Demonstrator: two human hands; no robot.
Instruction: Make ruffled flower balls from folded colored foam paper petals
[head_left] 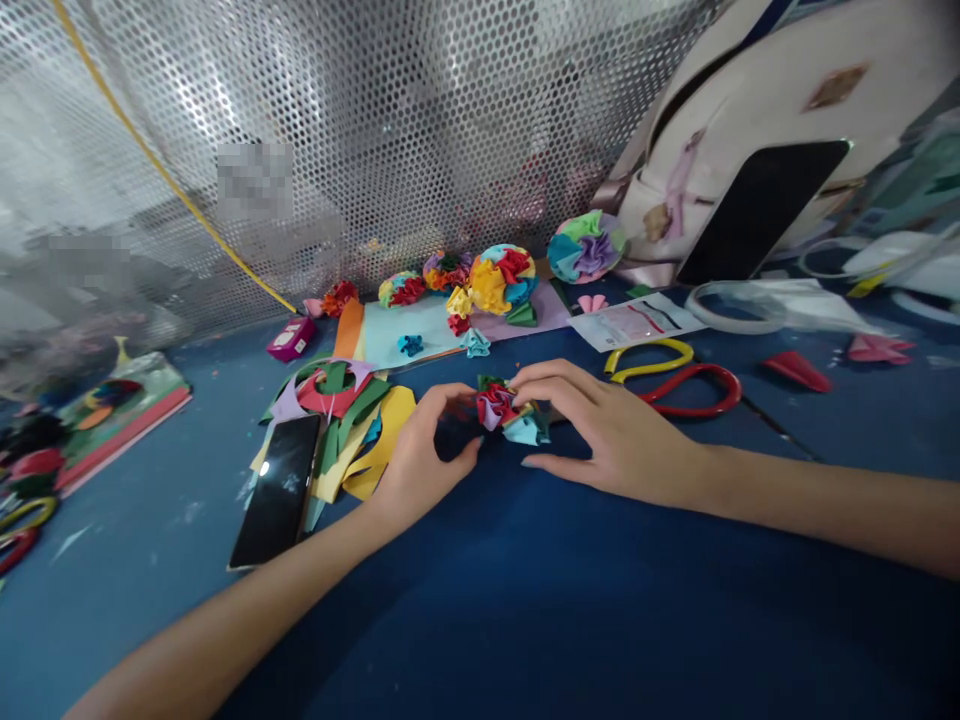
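Observation:
A small cluster of crumpled paper flowers (496,408) in red, pink, light blue and green is held between my two hands, low over the blue table. My left hand (424,445) curves in from the left with its fingertips against the red and pink part, its thumb below. From the right, my right hand (607,430) arches over the cluster; its fingertips meet the top and its thumb lies beneath the light blue part. The cluster's right side is partly hidden by the right fingers. Scissors with yellow and red handles (697,402) lie just behind my right hand.
Cut paper scraps (390,425) and a phone (277,490) lie left of my left hand. Finished paper balls (502,280) line the back beside a perforated metal panel (420,130). A second phone (765,210) leans on a pale backpack (750,110). Red folded paper (796,370) lies right.

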